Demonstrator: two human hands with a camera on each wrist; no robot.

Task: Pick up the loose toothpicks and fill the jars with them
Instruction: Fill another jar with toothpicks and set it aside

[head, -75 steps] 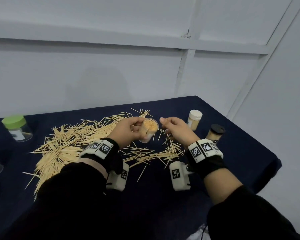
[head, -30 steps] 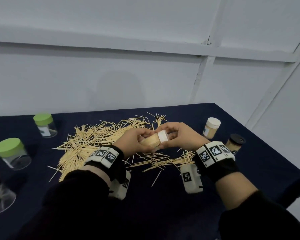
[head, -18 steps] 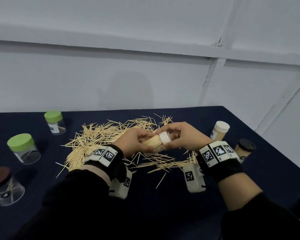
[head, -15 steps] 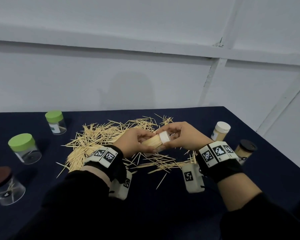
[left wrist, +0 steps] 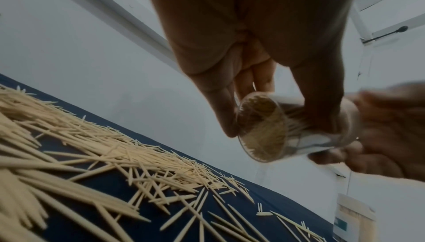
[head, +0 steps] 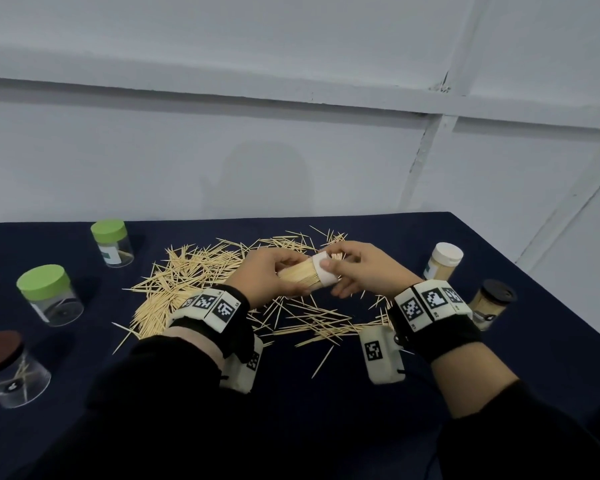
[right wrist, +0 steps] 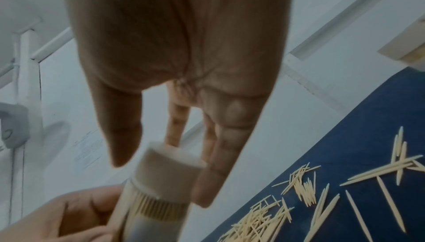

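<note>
Toothpicks [head: 194,275] are lying loose across the navy table [head: 499,358] while your left hand [head: 264,278] is clamping the full clear plastic jar [head: 300,277] and your right hand [head: 364,271] fingers are pinching its white cap [head: 324,271].

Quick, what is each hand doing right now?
Left hand: grips the jar packed with toothpicks.
Right hand: fingers pinch the white cap on that jar.

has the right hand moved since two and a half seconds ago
Yes. The right hand came in onto the white cap of the full jar, beside the white-lidded jar.
</note>
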